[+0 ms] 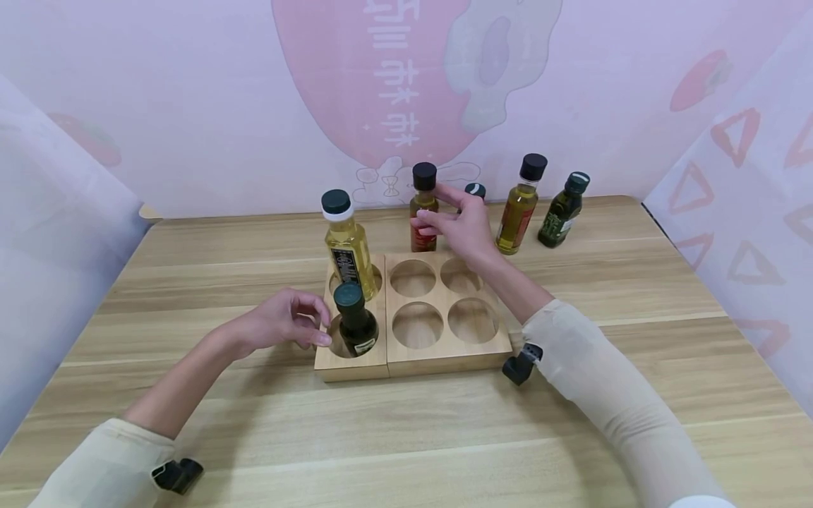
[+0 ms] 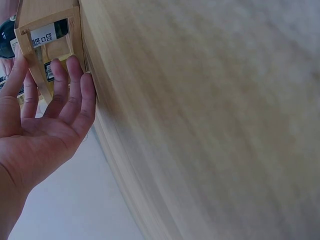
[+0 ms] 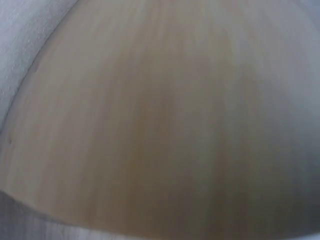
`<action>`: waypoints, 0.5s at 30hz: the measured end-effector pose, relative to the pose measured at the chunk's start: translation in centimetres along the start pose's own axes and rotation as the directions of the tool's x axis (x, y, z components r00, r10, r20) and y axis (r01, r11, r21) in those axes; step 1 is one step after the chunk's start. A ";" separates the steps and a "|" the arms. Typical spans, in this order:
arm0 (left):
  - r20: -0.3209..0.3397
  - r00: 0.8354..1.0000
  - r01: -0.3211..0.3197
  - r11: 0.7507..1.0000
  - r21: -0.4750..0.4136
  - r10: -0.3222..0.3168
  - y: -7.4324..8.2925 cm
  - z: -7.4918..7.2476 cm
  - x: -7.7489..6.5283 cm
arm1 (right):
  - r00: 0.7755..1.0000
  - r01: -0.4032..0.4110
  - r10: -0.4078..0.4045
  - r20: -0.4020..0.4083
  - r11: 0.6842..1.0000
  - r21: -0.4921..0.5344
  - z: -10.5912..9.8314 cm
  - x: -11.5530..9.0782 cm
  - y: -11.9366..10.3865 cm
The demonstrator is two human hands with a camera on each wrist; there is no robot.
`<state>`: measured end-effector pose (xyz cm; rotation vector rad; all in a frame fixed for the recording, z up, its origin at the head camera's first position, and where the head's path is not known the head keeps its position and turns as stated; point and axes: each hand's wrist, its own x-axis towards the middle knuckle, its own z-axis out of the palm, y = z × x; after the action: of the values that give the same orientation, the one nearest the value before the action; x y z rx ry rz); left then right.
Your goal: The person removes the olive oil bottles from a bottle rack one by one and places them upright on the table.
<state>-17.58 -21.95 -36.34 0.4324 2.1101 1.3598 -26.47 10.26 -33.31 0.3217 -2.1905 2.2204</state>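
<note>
My right hand (image 1: pixel 466 226) holds a bottle with a red label and black cap (image 1: pixel 424 190), thumb across its front and fingers behind its neck. This bottle is upright at the back edge of a wooden holder (image 1: pixel 451 363) with round wells. At the holder's left side, my left hand (image 1: pixel 288 321) is loosely bent and holds nothing; its fingers (image 2: pixel 60 85) are right at the wood in the left wrist view. Beside those fingers, a small dark bottle (image 1: pixel 358 328) sits in the front left well, with a tall yellow oil bottle (image 1: pixel 349 254) in the well behind it.
Behind my right hand shows the dark cap of another bottle (image 1: pixel 475 189). Farther right stand an oil bottle with a black cap (image 1: pixel 517 215) and a small dark green bottle (image 1: pixel 562 212). A printed curtain (image 1: pixel 222 127) closes off the table's back edge.
</note>
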 end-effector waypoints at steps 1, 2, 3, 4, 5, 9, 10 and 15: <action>0.000 1.000 0.000 1.000 -0.001 0.000 0.0 0.0 0.0 | 1.000 0.001 -0.001 0.007 1.000 -0.012 0.0 0.0 0.0; 0.000 1.000 -0.001 1.000 -0.002 0.001 0.0 0.0 0.0 | 1.000 0.002 -0.001 0.013 1.000 -0.022 -0.1 0.0 0.0; 0.001 1.000 -0.001 1.000 -0.002 0.001 0.0 0.0 0.0 | 1.000 0.002 -0.001 0.015 1.000 -0.031 -0.1 0.0 0.0; 0.001 1.000 -0.002 1.000 -0.002 0.002 0.0 0.0 0.0 | 1.000 0.004 -0.003 0.018 0.999 -0.042 -0.2 0.0 0.0; 0.001 1.000 -0.003 1.000 -0.002 0.003 0.0 0.0 0.0 | 1.000 0.006 -0.005 0.020 0.999 -0.050 -0.2 0.0 0.1; 0.002 1.000 -0.005 1.000 -0.005 0.005 0.0 0.0 0.0 | 1.000 0.013 -0.012 0.022 0.998 -0.066 -0.2 0.0 0.2; 0.002 1.000 -0.004 1.000 -0.005 0.004 -0.1 0.0 0.0 | 1.000 0.017 -0.015 0.025 0.997 -0.073 -0.2 0.0 0.2; 0.001 1.000 -0.006 1.000 -0.008 0.006 -0.2 0.0 0.0 | 0.998 0.011 -0.007 0.054 0.996 -0.084 -0.1 -0.2 0.3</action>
<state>-17.55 -22.06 -36.49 0.4369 2.1034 1.3706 -26.35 10.41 -33.63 0.3937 -2.2973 2.1315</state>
